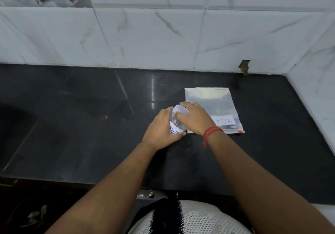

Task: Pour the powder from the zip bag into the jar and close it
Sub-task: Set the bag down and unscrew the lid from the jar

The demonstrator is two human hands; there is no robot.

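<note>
1. The black counter (pixel 72 125) runs the whole width, with the marble tile wall on the far side. Nothing looks spilled on it as far as I can tell.
2. The zip bag (pixel 213 107) lies flat just right of the hands, label reading MILK, pale powder bunched at its far end. Looks unopened, so I'd say pouring hasn't started.
3. The left hand (pixel 161 130) is wrapped round the body of the jar (pixel 176 123), steadying it.
4. The right hand (pixel 194 118) is curled over the white lid (pixel 181 109), wrist partly over the bag's near-left corner.
5. My guess: lid's coming off first. Pour and reclosing are all still to do.
</note>
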